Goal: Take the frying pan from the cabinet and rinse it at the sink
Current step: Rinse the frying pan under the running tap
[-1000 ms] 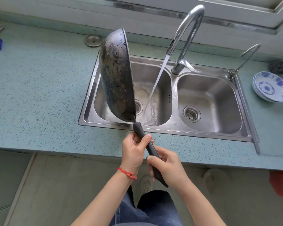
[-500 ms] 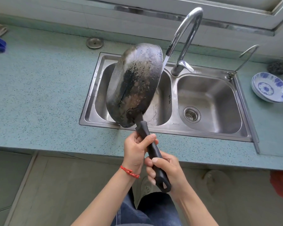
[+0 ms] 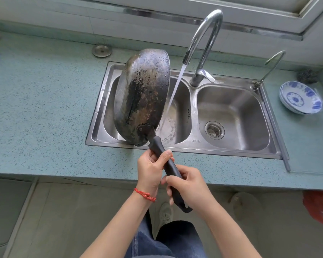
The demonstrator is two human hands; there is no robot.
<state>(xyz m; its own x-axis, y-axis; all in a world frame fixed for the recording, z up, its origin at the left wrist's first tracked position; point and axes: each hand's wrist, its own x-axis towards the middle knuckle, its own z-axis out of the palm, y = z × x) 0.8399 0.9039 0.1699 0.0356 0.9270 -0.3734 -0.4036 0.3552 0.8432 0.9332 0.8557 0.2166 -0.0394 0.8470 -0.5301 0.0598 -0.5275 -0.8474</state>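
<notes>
The frying pan [image 3: 144,95] is held nearly on edge over the left basin of the steel sink [image 3: 192,146], its blackened, wet underside facing me. Its black handle runs down toward me. My left hand [image 3: 151,170] grips the handle near the pan, and my right hand [image 3: 189,185] grips it lower down. The tap [image 3: 205,40] runs; its stream [image 3: 175,90] falls just right of the pan into the left basin. The pan's inside is hidden.
Two stacked blue-and-white bowls [image 3: 300,97] and a dark scouring pad [image 3: 307,76] sit on the counter to the right. A small side tap [image 3: 268,67] stands at the sink's right corner. A round metal lid [image 3: 102,50] lies behind the sink. The green speckled countertop [image 3: 41,108] stretches left.
The pan has turned from edge-on to underside toward me and shifted slightly left of the stream; both hands kept hold of the handle.
</notes>
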